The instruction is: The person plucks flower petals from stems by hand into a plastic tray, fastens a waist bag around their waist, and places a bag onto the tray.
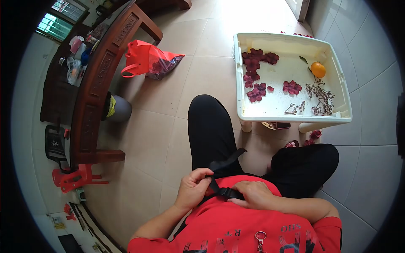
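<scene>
Here, left hand (193, 187) pinching black strap (223, 162), right hand (252, 195) on buckle (230, 193), open floor (160, 126) left.

Red printed short-sleeved shirt (253, 227), black trousers (211, 130), bare forearms

Cream tray table (253, 114) on tiled floor (168, 97), w/ red petals (253, 80), orange (318, 69), wire bits (321, 99)

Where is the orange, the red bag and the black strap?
orange (318, 69): head view, middle of the fruit.
red bag (143, 57): head view, its red side.
black strap (225, 160): head view, loose end over the leg.
</scene>
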Motion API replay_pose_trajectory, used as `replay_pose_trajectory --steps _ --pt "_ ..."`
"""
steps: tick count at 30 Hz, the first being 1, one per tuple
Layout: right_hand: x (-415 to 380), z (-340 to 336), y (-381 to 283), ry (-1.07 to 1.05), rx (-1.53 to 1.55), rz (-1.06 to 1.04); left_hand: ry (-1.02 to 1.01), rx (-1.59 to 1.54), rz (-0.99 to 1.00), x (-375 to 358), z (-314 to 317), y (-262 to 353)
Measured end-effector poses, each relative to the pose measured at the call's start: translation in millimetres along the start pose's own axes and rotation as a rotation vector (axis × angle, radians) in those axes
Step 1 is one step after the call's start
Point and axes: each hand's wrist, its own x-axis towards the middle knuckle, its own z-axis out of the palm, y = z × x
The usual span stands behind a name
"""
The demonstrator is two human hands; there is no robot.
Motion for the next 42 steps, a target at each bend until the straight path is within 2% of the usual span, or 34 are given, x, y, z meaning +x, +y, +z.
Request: replay_pose_trajectory --steps 2,6,7,11,16,22,26,28,29,31,33,34,36,38,39,41,42 --pt "1 2 -1 0.037 0.03 0.02 -0.047 0.11 0.017 3 -3 3" --pt "4 4 -2 0.115 0.099 -0.004 -0.236 0.608 0.821 9 -6 25" --pt "3 5 -1 0.117 0.101 0.006 -0.245 0.603 0.821 10 -6 22" --pt "4 10 5 0.08 0.164 -0.043 -0.639 0.516 0.461 23 -6 0" --pt "-4 0 3 -0.068 0.184 0.162 -0.618 0.486 0.453 24 -5 -9" --pt "1 12 1 0.011 0.184 0.216 -0.63 0.485 0.427 30 -10 -16" --pt "11 25 6 0.067 0.06 0.231 -0.676 0.449 0.392 48 -13 -28" --pt "12 52 18 0.093 0.103 0.131 -0.717 0.382 0.307 39 -14 -43" --pt "13 60 20 0.128 0.101 0.147 -0.745 0.395 0.33 47 -17 -52" --pt "10 76 21 0.0 0.155 0.14 -0.921 0.371 0.246 44 -23 -77" --pt "16 74 17 -0.007 0.241 0.159 -0.945 0.426 0.199 51 -33 -73" --pt "13 76 15 0.002 0.246 0.166 -0.844 0.298 0.011 30 -44 -68" --pt "4 78 3 0.0 0.499 0.249 -0.916 0.246 -0.176 38 -58 -53" --pt "-22 62 -13 -0.009 0.84 0.477 -0.875 0.009 -0.357 19 -87 -60" --pt "-35 59 -18 -0.012 0.856 0.494 -0.887 0.008 -0.377 9 -99 -66" --pt "-55 60 -25 0.161 1.225 0.823 -0.772 -0.197 -0.551 -3 -119 -74" --pt "-64 62 -30 0.196 1.289 0.877 -0.779 -0.194 -0.574 -9 -128 -71"
